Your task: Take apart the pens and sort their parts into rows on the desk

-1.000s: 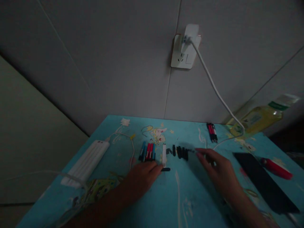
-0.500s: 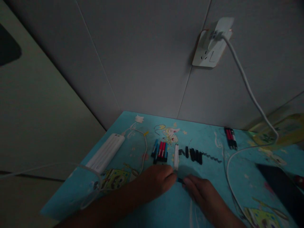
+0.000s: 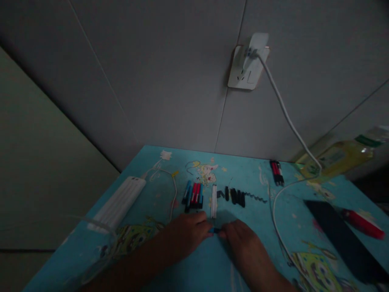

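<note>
Between my hands is a short blue-and-black pen barrel [image 3: 215,230], lying roughly sideways. My left hand [image 3: 194,229] is closed with its fingertips on the blue end. The black end is pinched by my right hand [image 3: 238,237]. Just beyond my left hand lies a group of blue and red pen barrels [image 3: 196,194] with black ends. Thin white pen refills [image 3: 214,200] lie side by side in front of my hands. Right of them are short black pen parts [image 3: 238,196] and a row of small dark coiled pieces [image 3: 255,197], too small to make out clearly.
A white power strip [image 3: 121,200] lies at the left. Three red, white and black pens [image 3: 276,173] lie near the wall. A bottle of yellow liquid [image 3: 340,156], a dark flat panel [image 3: 343,239], a red object [image 3: 363,224] and a white cable [image 3: 275,213] occupy the right.
My view has shifted right, so the table's things appear further left and the bottle and red object show more fully. Both hands still hold the barrel, with more of its blue part showing.
</note>
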{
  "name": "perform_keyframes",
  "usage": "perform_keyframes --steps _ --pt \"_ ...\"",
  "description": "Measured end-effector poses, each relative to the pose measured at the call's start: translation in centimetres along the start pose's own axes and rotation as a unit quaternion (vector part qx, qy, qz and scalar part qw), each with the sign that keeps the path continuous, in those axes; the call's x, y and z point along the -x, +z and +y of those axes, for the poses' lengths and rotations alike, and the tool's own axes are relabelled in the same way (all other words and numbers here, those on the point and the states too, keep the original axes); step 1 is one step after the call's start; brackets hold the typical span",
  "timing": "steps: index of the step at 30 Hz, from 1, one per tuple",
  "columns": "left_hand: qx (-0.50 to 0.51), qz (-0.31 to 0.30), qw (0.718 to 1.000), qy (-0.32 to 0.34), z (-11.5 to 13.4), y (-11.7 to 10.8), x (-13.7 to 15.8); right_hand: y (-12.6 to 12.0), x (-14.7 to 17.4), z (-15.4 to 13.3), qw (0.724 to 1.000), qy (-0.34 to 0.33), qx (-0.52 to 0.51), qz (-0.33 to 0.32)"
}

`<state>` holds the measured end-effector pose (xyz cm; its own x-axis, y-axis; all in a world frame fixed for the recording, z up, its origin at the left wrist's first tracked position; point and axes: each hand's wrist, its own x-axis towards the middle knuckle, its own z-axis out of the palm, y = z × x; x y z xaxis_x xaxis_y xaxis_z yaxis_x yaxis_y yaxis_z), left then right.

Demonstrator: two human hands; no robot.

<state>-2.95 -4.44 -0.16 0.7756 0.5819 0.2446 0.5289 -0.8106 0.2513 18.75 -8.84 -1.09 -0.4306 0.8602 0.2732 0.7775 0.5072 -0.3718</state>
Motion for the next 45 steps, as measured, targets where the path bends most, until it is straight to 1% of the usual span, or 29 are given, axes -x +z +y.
perform_keyframes --steps 1,3,5,6,8,9,10,12,16,20,23,26,29,31,34,35,37,39,41,43,45 --pt "-0.021 0.032 0.999 0.019 0.0 -0.3 0.0 -0.3 -0.1 -0.2 1.0 0.0 -0.009 0.007" --pt "-0.07 0.103 0.99 0.069 0.0 -1.1 -0.1 -1.0 -0.2 -0.6 0.998 0.014 -0.067 0.007" --pt "-0.112 0.154 0.974 0.122 0.1 -1.8 -0.1 -1.8 -0.3 -1.0 0.985 0.043 -0.163 -0.025" --pt "-0.125 0.165 0.968 0.143 0.2 -2.0 -0.1 -2.0 -0.3 -1.1 0.974 0.061 -0.211 -0.054" --pt "-0.141 0.161 0.963 0.162 0.4 -2.0 -0.1 -2.3 -0.3 -1.2 0.953 0.094 -0.267 -0.111" --pt "-0.145 0.148 0.965 0.162 0.5 -1.8 0.0 -2.2 -0.3 -1.0 0.949 0.104 -0.268 -0.128" --pt "-0.147 0.131 0.968 0.154 0.5 -1.6 0.0 -2.1 -0.3 -0.8 0.952 0.112 -0.252 -0.135" --pt "-0.143 0.099 0.977 0.124 0.6 -0.9 0.0 -1.6 -0.4 -0.3 0.965 0.113 -0.199 -0.129" --pt "-0.101 0.054 0.991 0.07 0.6 0.2 -0.1 -0.7 -0.4 0.6 0.982 0.083 -0.124 -0.114" --pt "-0.04 0.008 0.999 0.02 0.7 0.7 0.0 -1.0 -0.4 0.4 0.993 0.029 -0.037 -0.105" --pt "-0.035 0.013 0.999 0.021 0.4 0.8 0.1 -1.9 -0.5 0.3 0.994 -0.011 -0.009 -0.107" --pt "-0.074 0.059 0.994 0.047 -0.1 0.8 0.1 -2.8 -0.7 0.4 0.994 -0.018 -0.057 -0.09" --pt "-0.105 0.095 0.987 0.074 -0.4 0.6 0.0 -3.0 -0.8 0.5 0.987 0.021 -0.149 -0.058" --pt "-0.118 0.098 0.985 0.081 -0.5 0.5 0.0 -2.7 -0.8 0.5 0.98 0.044 -0.193 -0.032" --pt "-0.125 0.087 0.986 0.074 -0.5 0.6 0.1 -2.0 -0.6 0.5 0.971 0.067 -0.229 -0.004" --pt "-0.123 0.086 0.986 0.071 -0.5 0.7 0.2 -1.9 -0.6 0.5 0.968 0.075 -0.238 -0.005" --pt "-0.127 0.093 0.985 0.068 -0.5 0.7 0.2 -1.8 -0.7 0.5 0.961 0.099 -0.258 -0.03" --pt "-0.141 0.099 0.983 0.067 -0.3 0.6 0.2 -1.9 -0.8 0.4 0.946 0.136 -0.289 -0.058" --pt "-0.154 0.1 0.981 0.065 -0.1 0.4 0.2 -1.9 -1.0 0.3 0.93 0.165 -0.326 -0.052" --pt "-0.159 0.102 0.98 0.066 0.1 0.2 0.1 -2.0 -1.0 0.1 0.919 0.165 -0.356 -0.032" --pt "-0.157 0.105 0.979 0.072 0.3 0.1 0.0 -2.1 -1.0 0.0 0.917 0.149 -0.368 -0.038"
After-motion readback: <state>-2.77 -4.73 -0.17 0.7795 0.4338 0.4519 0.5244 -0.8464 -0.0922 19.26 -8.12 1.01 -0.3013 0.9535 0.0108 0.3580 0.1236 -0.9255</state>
